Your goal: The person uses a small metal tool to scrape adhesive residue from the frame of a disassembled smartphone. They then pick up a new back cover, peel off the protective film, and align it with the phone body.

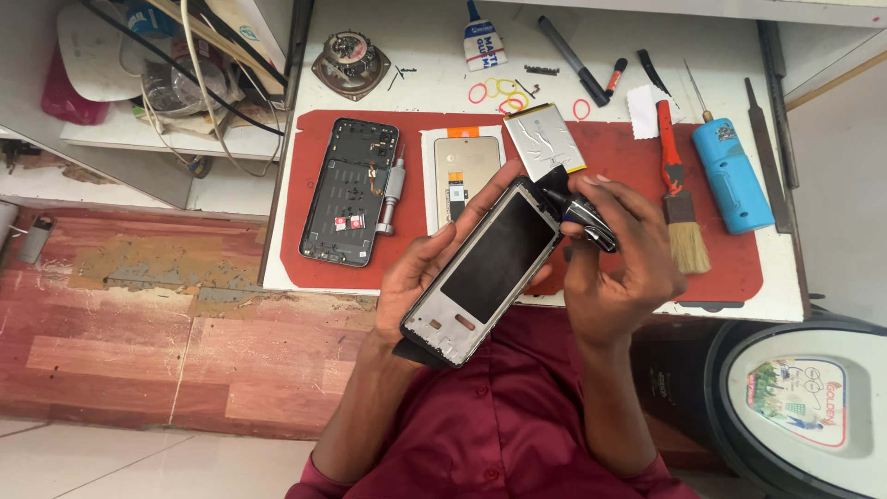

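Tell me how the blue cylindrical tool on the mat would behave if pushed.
The blue cylindrical tool lies on its side on the red mat, so it would probably roll sideways. Its thin metal tip looks easy to bend. Its thick body suggests some weight, though that is uncertain.

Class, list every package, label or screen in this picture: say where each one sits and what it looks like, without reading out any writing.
White glue tube with blue label: upright at the table's top centre.
Replacement phone screen in white backing: flat on the red mat, beige with orange tab.
Round grey lid with colourful white label: bottom right.
Black phone frame: held in the left hand, dark panel.
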